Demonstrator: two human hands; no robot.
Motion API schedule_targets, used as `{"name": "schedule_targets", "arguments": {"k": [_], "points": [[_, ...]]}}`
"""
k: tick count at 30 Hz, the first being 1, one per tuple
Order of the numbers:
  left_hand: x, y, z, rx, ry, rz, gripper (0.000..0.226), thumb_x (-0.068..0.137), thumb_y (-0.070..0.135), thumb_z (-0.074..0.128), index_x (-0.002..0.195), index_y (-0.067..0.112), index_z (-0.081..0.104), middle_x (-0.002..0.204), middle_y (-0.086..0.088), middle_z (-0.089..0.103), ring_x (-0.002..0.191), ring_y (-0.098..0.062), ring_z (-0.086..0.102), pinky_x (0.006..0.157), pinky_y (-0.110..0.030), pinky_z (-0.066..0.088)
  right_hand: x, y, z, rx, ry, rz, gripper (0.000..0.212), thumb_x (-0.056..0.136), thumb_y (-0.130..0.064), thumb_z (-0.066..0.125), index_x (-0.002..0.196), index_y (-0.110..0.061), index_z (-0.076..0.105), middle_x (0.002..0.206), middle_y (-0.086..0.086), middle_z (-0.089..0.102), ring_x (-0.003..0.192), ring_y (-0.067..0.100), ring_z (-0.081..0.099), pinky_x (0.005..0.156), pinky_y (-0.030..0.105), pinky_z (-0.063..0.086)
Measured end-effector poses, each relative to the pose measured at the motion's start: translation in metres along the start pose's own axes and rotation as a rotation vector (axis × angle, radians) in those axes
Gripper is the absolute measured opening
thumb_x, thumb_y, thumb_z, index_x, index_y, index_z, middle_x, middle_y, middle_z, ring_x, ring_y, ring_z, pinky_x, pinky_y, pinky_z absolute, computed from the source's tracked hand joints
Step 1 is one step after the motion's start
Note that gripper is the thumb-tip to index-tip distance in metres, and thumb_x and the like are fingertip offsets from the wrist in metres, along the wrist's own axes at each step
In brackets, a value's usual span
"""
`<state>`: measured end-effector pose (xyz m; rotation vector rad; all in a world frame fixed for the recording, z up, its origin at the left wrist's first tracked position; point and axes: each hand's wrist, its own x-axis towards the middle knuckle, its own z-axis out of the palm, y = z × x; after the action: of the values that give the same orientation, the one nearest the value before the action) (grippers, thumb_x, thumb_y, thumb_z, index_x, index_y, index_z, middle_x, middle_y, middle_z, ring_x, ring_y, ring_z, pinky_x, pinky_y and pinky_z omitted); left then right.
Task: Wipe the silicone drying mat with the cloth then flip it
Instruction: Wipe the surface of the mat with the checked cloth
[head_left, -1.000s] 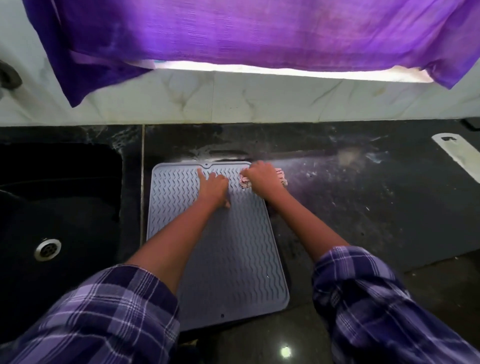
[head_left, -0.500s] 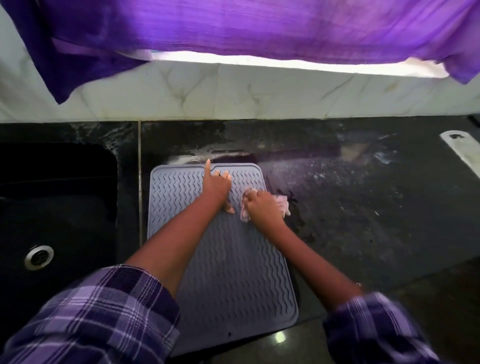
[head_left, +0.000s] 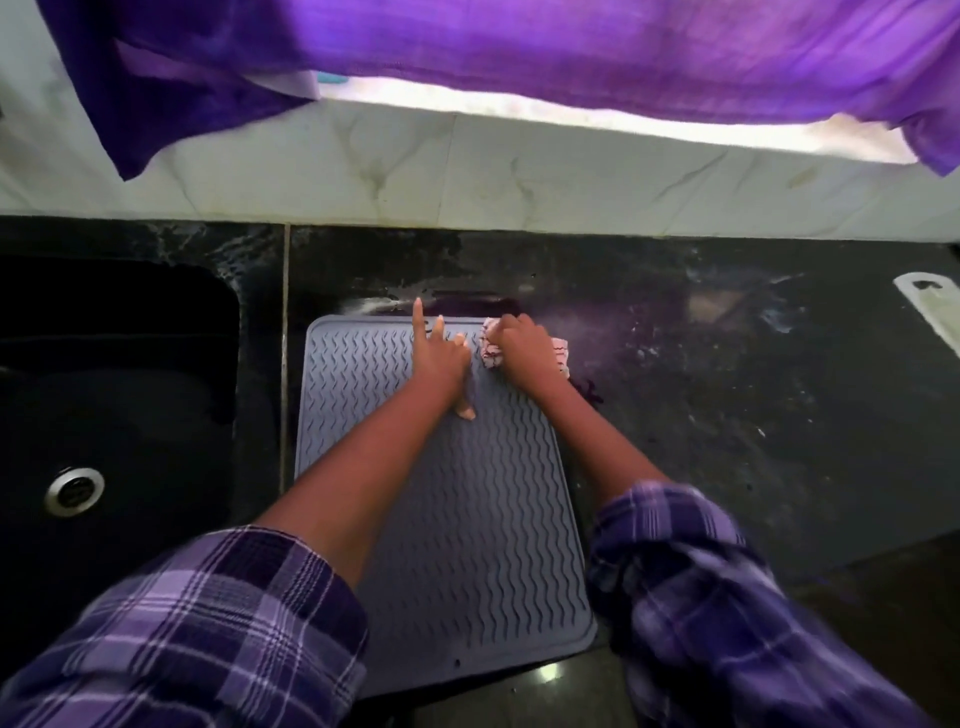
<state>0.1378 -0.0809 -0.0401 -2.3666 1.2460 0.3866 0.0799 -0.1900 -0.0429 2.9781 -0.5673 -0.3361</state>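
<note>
black sink (head_left: 119, 395) left | purple curtain (head_left: 519, 57) above | white board (head_left: 930, 312) right edge

Free room and obstacles on the dark counter (head_left: 727, 415). The grey mat (head_left: 457, 545) lies flat, its left edge near the sink (head_left: 114, 389), leaving only a narrow strip of counter between them. At the mat's far end the left hand (head_left: 441, 358) presses flat and the right hand (head_left: 522, 353) grips the cloth (head_left: 558, 351) over the far right corner; both forearms cross the mat's middle. Right of the mat the counter lies open as far as a white board (head_left: 930, 312) at the right edge. The tiled wall (head_left: 519, 182) bounds the far side, with a purple curtain (head_left: 519, 52) hanging above.
</note>
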Motion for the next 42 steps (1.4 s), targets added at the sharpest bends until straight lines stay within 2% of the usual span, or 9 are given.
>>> {"name": "schedule_targets", "arguments": {"k": [6, 12, 16, 19, 25, 30, 33, 37, 42], "points": [[0.0, 0.004, -0.001, 0.027, -0.001, -0.009, 0.111, 0.067, 0.079, 0.057, 0.152, 0.017, 0.021, 0.16, -0.001, 0.023, 0.15, -0.032, 0.004, 0.107, -0.071, -0.01, -0.064, -0.004, 0.024, 0.013, 0.008, -0.028, 0.032, 0.096, -0.016, 0.046, 0.123, -0.008, 0.061, 0.131, 0.008, 0.057, 0.116, 0.031, 0.053, 0.09, 0.04, 0.043], [-0.001, 0.003, -0.001, -0.057, -0.006, -0.02, 0.108, 0.065, 0.075, 0.064, 0.15, 0.019, 0.028, 0.16, -0.001, 0.024, 0.15, -0.033, 0.003, 0.103, -0.074, -0.011, -0.032, 0.011, -0.038, 0.099, -0.276, 0.076, 0.034, 0.088, -0.027, 0.059, 0.113, -0.004, 0.062, 0.121, 0.015, 0.064, 0.112, 0.033, 0.061, 0.089, 0.037, 0.048], [0.004, 0.004, 0.002, -0.065, -0.01, -0.045, 0.108, 0.066, 0.074, 0.065, 0.151, 0.02, 0.025, 0.16, -0.001, 0.023, 0.151, -0.031, 0.001, 0.106, -0.073, -0.011, -0.011, 0.002, -0.03, 0.084, -0.1, 0.107, 0.036, 0.085, -0.01, 0.058, 0.121, -0.013, 0.062, 0.125, 0.011, 0.063, 0.119, 0.03, 0.057, 0.097, 0.039, 0.043], [0.004, 0.007, 0.004, -0.066, -0.017, -0.06, 0.11, 0.068, 0.072, 0.064, 0.153, 0.019, 0.019, 0.161, 0.001, 0.019, 0.151, -0.032, 0.0, 0.106, -0.073, -0.009, -0.032, -0.01, -0.002, 0.036, -0.06, 0.047, 0.035, 0.093, -0.014, 0.049, 0.126, -0.013, 0.058, 0.132, 0.008, 0.056, 0.125, 0.029, 0.049, 0.097, 0.038, 0.04], [0.001, 0.013, 0.004, -0.011, -0.027, -0.064, 0.111, 0.073, 0.07, 0.061, 0.155, 0.015, 0.01, 0.163, -0.004, 0.007, 0.149, -0.037, -0.003, 0.103, -0.075, -0.008, -0.138, -0.018, 0.028, 0.014, -0.129, -0.076, 0.041, 0.1, -0.018, 0.03, 0.138, -0.012, 0.044, 0.137, 0.007, 0.045, 0.118, 0.029, 0.045, 0.09, 0.039, 0.035], [0.001, 0.01, 0.012, -0.059, -0.004, -0.067, 0.108, 0.074, 0.072, 0.058, 0.155, 0.02, 0.01, 0.163, -0.002, 0.004, 0.15, -0.034, -0.003, 0.102, -0.076, -0.009, -0.11, -0.001, -0.019, 0.117, -0.286, 0.061, 0.031, 0.089, -0.02, 0.058, 0.119, -0.012, 0.062, 0.118, 0.012, 0.065, 0.108, 0.03, 0.062, 0.091, 0.038, 0.048], [0.003, 0.008, 0.016, -0.075, -0.005, -0.074, 0.107, 0.074, 0.073, 0.057, 0.155, 0.022, 0.009, 0.164, 0.0, 0.003, 0.15, -0.033, -0.004, 0.102, -0.076, -0.01, -0.077, 0.004, -0.029, 0.131, -0.093, 0.136, 0.029, 0.087, -0.016, 0.059, 0.116, -0.018, 0.066, 0.114, 0.011, 0.068, 0.107, 0.029, 0.063, 0.093, 0.039, 0.046], [0.003, 0.011, 0.016, -0.038, -0.009, -0.087, 0.107, 0.076, 0.072, 0.054, 0.155, 0.02, 0.005, 0.164, 0.0, 0.001, 0.15, -0.033, -0.006, 0.104, -0.075, -0.009, -0.081, -0.016, 0.002, 0.019, -0.104, 0.026, 0.035, 0.096, -0.019, 0.048, 0.13, -0.019, 0.058, 0.131, 0.008, 0.055, 0.124, 0.027, 0.048, 0.099, 0.036, 0.037], [0.005, 0.011, 0.019, -0.044, 0.008, -0.085, 0.107, 0.077, 0.073, 0.052, 0.155, 0.019, 0.003, 0.163, -0.003, -0.001, 0.15, -0.033, -0.008, 0.104, -0.074, -0.01, -0.161, -0.014, 0.028, 0.019, -0.18, -0.126, 0.038, 0.096, -0.023, 0.047, 0.133, -0.02, 0.054, 0.132, 0.008, 0.05, 0.12, 0.029, 0.046, 0.096, 0.037, 0.037]]}}
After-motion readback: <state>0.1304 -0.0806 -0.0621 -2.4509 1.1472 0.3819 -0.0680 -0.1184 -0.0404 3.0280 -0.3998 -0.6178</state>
